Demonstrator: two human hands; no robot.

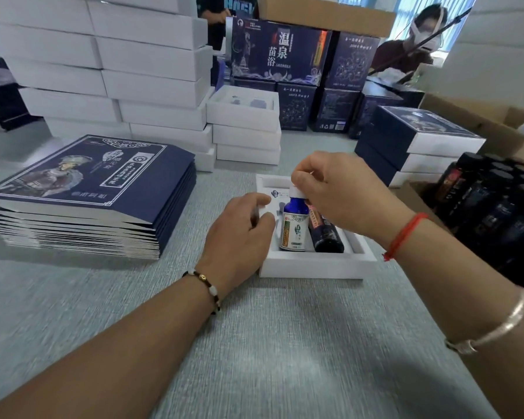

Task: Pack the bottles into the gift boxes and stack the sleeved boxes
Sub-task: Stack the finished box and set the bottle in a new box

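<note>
White gift box [312, 264] holds a blue bottle [294, 226] (right hand [339, 192] pinching its cap) beside a dark bottle [327, 234], left hand [239, 234] fingers curled on the rim.

Both forearms reach in from the near edge, angled toward each other. The left hand [242, 234] lies low, palm down, fingers curled loosely, fingertips bent inward toward the right hand. A beaded bracelet [206, 287] circles the left wrist. The right hand [339, 192] sits higher, wrist cocked, thumb and forefinger pinched together at the tip, the other fingers folded behind. A red string [404, 235] wraps the right wrist, and a silver bangle [493, 325] rides further back on that forearm. The hands are close, not touching.
</note>
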